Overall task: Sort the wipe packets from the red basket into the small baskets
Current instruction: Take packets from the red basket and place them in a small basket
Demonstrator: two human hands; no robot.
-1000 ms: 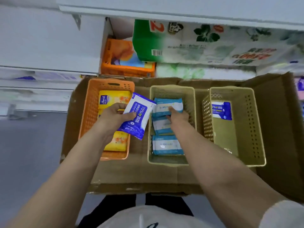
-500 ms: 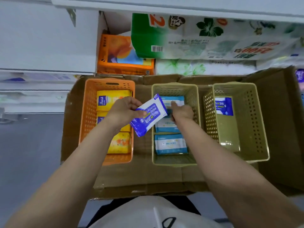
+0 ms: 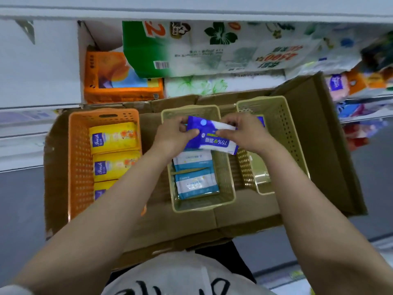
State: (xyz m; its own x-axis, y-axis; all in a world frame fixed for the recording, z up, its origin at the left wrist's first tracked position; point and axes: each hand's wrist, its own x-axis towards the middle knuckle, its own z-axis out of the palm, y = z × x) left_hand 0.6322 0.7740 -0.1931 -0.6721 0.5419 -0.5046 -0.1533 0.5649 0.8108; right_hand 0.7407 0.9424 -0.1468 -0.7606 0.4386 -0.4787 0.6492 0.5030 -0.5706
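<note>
Pretty even, soft indoor light, no harsh shadows. Whole frame's a bit smeary, worst at the edges, where the white metal shelf rails (image 3: 191, 12) bow from wide-angle distortion.

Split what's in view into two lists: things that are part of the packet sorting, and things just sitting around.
Part of the job:
- blue packet, held by left hand and right hand
- orange basket
- middle basket
- right basket
- yellow packets
- pale blue packets

Just sitting around:
- cardboard box
- tissue packs on shelf
</note>
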